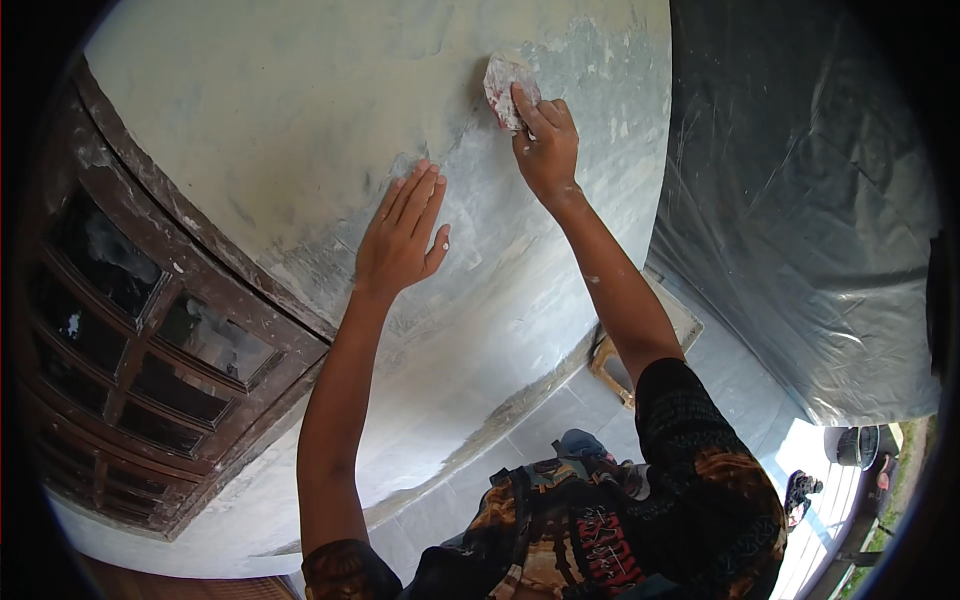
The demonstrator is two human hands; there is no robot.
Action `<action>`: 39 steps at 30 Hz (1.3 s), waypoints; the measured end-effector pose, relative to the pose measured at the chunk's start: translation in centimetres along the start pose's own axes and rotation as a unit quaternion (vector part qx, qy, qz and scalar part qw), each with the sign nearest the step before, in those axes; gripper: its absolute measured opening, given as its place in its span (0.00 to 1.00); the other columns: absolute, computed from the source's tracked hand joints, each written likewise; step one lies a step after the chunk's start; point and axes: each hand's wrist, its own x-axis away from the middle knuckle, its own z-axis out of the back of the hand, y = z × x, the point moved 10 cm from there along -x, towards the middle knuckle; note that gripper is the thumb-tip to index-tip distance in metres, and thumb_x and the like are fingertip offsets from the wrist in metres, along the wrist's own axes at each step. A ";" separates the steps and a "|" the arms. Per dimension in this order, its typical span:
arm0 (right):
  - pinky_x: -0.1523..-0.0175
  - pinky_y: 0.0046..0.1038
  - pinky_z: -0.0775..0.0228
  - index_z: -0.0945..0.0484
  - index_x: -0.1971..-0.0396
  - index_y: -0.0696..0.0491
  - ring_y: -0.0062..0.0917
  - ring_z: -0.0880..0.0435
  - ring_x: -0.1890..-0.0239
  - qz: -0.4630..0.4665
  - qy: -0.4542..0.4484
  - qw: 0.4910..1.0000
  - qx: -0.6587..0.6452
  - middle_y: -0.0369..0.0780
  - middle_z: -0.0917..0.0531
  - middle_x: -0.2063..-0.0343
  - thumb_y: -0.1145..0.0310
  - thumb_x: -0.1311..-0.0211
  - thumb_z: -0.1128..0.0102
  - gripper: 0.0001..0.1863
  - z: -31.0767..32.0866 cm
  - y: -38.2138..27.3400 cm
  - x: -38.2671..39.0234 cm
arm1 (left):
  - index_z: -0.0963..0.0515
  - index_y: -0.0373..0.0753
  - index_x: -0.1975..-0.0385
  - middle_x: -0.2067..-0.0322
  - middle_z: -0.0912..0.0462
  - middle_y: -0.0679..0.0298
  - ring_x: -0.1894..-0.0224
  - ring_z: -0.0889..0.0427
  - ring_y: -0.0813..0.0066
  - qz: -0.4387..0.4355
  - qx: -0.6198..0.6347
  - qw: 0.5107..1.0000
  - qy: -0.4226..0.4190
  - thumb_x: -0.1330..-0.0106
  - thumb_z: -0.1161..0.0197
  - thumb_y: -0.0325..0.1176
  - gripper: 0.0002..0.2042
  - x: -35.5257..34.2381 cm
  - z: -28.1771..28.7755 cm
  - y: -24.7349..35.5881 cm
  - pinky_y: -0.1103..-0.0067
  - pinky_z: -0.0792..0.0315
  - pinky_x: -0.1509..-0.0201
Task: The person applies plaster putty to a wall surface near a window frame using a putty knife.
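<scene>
Starting at the left, we meet a brown wooden frame (136, 348) with dark glass panes (215, 338), its corner pointing at the left forearm (335, 430). Next comes the left hand (393, 245), and it carries nothing: fingers straight and close together, thumb standing away, palm turned to the wall (330, 110), forearm rising steeply from the lower edge. Whether the whole palm presses the surface, I cannot tell.

Moving right and higher, here is the relation that counts: a flat, plaster-smeared piece (502, 78) appears set against the wall, just up and to the left of the right hand (548, 150), which grips it at its lower right side. Its long axis runs nearly up and down, top leaning slightly left. The right hand is clearly the nearer one; the left is well apart and lower. That right hand lays its index finger on the piece's face, other fingers curled in (the thumb is hard to make out from here), and its arm angles up and leftward out of a dark sleeve (690, 430).

Below that arm, a tan, bent object (605, 370) shows on the grey tiled floor (560, 415). Farther right, a dark plastic sheet (800, 200) hangs creased beside the wall, and past its lower edge stands a dark bucket (852, 447).
</scene>
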 end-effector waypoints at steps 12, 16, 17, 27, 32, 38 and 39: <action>0.64 0.31 0.29 0.21 0.43 0.51 0.31 0.28 0.71 -0.034 -0.002 0.999 -0.015 0.39 0.26 0.76 0.88 0.62 0.38 0.37 0.8 -0.8 2.3 | 0.35 0.27 0.36 0.35 0.34 0.47 0.29 0.37 0.53 -0.001 0.009 1.000 0.020 0.36 0.41 0.34 0.29 0.1 0.7 0.0 0.59 0.41 0.28; 0.62 0.31 0.28 0.21 0.44 0.52 0.32 0.26 0.69 -0.012 -0.001 1.000 0.022 0.40 0.23 0.74 0.86 0.60 0.38 0.35 -0.6 -0.1 -0.4 | 0.35 0.27 0.36 0.34 0.34 0.47 0.29 0.38 0.53 -0.007 0.007 1.000 0.028 0.36 0.41 0.35 0.30 0.0 0.5 0.1 0.60 0.41 0.28; 0.62 0.31 0.27 0.20 0.44 0.52 0.33 0.25 0.69 0.003 -0.018 0.999 0.035 0.40 0.22 0.73 0.86 0.60 0.38 0.35 -1.6 -0.4 0.0 | 0.35 0.27 0.36 0.34 0.34 0.47 0.29 0.38 0.53 -0.004 0.008 1.000 0.024 0.36 0.41 0.35 0.30 0.2 0.4 -0.1 0.59 0.41 0.28; 0.56 0.36 0.24 0.22 0.43 0.52 0.36 0.22 0.61 -0.089 -0.061 0.994 -0.009 0.39 0.20 0.68 0.82 0.60 0.38 0.35 -1.2 0.2 0.9 | 0.36 0.27 0.35 0.34 0.35 0.47 0.29 0.38 0.53 -0.004 0.011 1.000 0.028 0.37 0.40 0.35 0.31 0.1 0.5 -0.1 0.59 0.42 0.27; 0.55 0.36 0.23 0.24 0.42 0.52 0.37 0.21 0.60 -0.008 -0.082 0.996 0.024 0.40 0.19 0.65 0.82 0.58 0.37 0.35 -3.1 -2.2 3.0 | 0.36 0.27 0.35 0.34 0.34 0.47 0.29 0.38 0.53 0.001 0.020 0.999 0.026 0.37 0.40 0.35 0.31 0.4 0.5 -0.4 0.59 0.42 0.27; 0.57 0.35 0.24 0.24 0.42 0.53 0.35 0.22 0.62 -0.057 -0.111 0.991 -0.048 0.41 0.19 0.67 0.83 0.60 0.37 0.37 -1.5 -3.6 5.6 | 0.36 0.26 0.35 0.34 0.35 0.46 0.29 0.38 0.51 0.001 0.023 0.999 0.033 0.36 0.41 0.35 0.30 0.3 0.8 -0.4 0.59 0.42 0.27; 0.58 0.35 0.25 0.24 0.42 0.53 0.35 0.23 0.63 -0.080 -0.086 0.993 -0.034 0.41 0.20 0.68 0.83 0.60 0.37 0.36 -0.9 -2.5 3.8 | 0.36 0.26 0.35 0.34 0.34 0.46 0.29 0.38 0.51 -0.005 0.024 0.999 0.035 0.36 0.41 0.35 0.30 0.1 0.8 -0.2 0.59 0.42 0.27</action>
